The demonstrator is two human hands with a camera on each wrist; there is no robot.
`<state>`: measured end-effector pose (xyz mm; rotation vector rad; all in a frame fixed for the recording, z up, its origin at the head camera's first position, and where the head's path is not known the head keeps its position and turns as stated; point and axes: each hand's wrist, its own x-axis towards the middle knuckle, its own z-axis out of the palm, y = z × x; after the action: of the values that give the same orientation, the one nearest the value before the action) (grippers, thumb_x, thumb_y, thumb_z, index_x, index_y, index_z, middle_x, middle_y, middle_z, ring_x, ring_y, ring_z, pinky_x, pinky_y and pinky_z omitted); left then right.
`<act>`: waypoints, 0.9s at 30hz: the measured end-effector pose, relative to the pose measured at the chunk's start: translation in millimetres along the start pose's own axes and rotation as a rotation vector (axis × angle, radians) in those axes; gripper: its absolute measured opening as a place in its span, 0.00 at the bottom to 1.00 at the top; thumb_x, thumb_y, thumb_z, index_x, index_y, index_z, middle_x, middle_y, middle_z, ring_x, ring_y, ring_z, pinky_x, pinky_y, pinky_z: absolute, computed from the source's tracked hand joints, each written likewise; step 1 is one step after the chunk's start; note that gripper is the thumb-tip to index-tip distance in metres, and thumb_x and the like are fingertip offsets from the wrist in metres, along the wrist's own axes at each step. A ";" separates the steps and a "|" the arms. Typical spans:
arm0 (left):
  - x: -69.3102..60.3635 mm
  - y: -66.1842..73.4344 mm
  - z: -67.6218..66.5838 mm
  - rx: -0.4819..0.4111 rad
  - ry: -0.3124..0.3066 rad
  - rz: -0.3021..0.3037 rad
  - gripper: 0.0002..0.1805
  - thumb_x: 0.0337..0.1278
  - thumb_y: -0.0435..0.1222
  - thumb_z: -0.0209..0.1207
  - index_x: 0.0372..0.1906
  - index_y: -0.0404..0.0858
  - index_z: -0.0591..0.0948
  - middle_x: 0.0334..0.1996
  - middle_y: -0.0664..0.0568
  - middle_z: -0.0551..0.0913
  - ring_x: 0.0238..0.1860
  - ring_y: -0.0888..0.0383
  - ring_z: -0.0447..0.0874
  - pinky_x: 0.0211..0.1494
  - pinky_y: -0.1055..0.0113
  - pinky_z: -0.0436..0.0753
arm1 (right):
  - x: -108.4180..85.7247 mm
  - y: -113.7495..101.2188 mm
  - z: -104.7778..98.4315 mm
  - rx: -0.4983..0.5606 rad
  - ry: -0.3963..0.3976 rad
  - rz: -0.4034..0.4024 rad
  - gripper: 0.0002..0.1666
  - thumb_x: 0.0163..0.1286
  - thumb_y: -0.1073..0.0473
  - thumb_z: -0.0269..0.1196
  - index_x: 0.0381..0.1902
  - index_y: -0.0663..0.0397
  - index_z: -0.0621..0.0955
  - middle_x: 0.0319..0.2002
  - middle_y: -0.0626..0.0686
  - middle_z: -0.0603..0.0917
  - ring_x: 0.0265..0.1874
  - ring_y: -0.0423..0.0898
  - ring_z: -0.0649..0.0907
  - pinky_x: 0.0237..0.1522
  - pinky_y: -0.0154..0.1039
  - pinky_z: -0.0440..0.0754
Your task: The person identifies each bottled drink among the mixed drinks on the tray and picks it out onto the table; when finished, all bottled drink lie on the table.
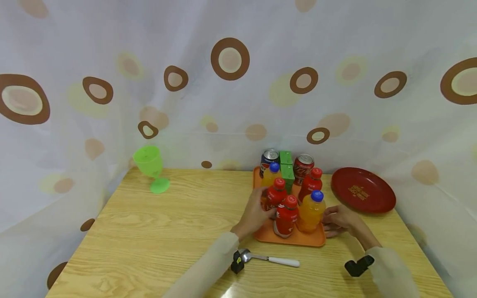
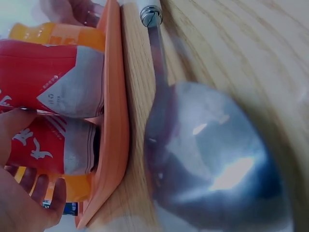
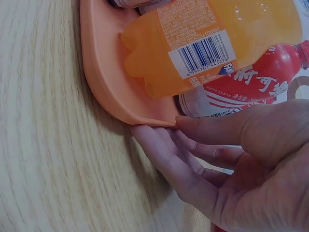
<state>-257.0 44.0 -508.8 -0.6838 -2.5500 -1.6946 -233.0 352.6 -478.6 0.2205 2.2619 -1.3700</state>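
Observation:
An orange tray (image 1: 270, 236) bears red-capped red drink bottles, orange-drink bottles, cans and green cartons. My left hand (image 1: 255, 215) is at its left side, holding a red bottle (image 1: 275, 198); in the left wrist view the thumb lies on one side of this bottle and the fingers curl on the other. A second red bottle (image 1: 286, 218) stands just in front. At the tray's right front my right hand (image 1: 340, 221) pinches the rim, thumb above and fingers below in the right wrist view. Close to this hand is an orange-drink bottle (image 1: 311, 212) with a blue cap.
A spoon (image 1: 283, 261) with a white handle lies in front of the tray, near the left wrist. The green goblet (image 1: 149, 163) stands at the table's back left. A dark red plate (image 1: 363, 190) is at the back right, by the patterned curtain (image 1: 231, 103).

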 end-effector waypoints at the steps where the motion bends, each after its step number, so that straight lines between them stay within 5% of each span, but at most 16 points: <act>1: -0.2 0.1 -0.1 0.008 0.014 -0.005 0.36 0.64 0.31 0.70 0.73 0.33 0.67 0.64 0.42 0.74 0.64 0.48 0.75 0.72 0.53 0.76 | 0.9 -1.1 -0.2 0.004 -0.010 0.000 0.18 0.78 0.68 0.55 0.57 0.80 0.73 0.36 0.54 0.89 0.33 0.47 0.90 0.39 0.47 0.92; 9: -6.7 0.7 -6.7 -0.019 0.061 -0.044 0.36 0.61 0.33 0.72 0.71 0.33 0.69 0.62 0.41 0.81 0.62 0.48 0.81 0.65 0.57 0.82 | 10.3 -5.5 -0.1 0.035 -0.087 0.025 0.14 0.79 0.68 0.53 0.54 0.76 0.77 0.36 0.55 0.89 0.34 0.48 0.90 0.42 0.48 0.91; 16: -13.9 -3.5 -21.2 -0.124 0.048 -0.015 0.35 0.59 0.33 0.74 0.68 0.37 0.71 0.60 0.44 0.82 0.61 0.50 0.81 0.64 0.58 0.82 | 10.3 -3.9 3.5 0.049 -0.082 0.024 0.11 0.79 0.69 0.53 0.51 0.74 0.77 0.34 0.54 0.88 0.32 0.45 0.89 0.40 0.46 0.92; 23: -14.6 10.3 -53.3 -0.193 0.063 0.011 0.37 0.59 0.34 0.74 0.71 0.38 0.70 0.64 0.45 0.80 0.65 0.47 0.77 0.65 0.46 0.81 | 3.8 -4.9 3.2 -0.006 -0.048 0.026 0.15 0.77 0.68 0.55 0.54 0.77 0.76 0.33 0.54 0.88 0.31 0.47 0.90 0.39 0.47 0.92; 27: -8.6 5.7 -74.8 -0.210 0.112 0.019 0.36 0.58 0.31 0.74 0.70 0.36 0.71 0.63 0.43 0.80 0.64 0.45 0.78 0.63 0.45 0.83 | 1.3 -7.1 2.3 -0.014 -0.036 0.023 0.17 0.78 0.68 0.55 0.57 0.79 0.75 0.34 0.53 0.88 0.32 0.47 0.90 0.40 0.47 0.92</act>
<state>-264.6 -23.1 -474.7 -0.5986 -2.3062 -1.9539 -236.1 347.1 -474.4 0.2145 2.2321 -1.3361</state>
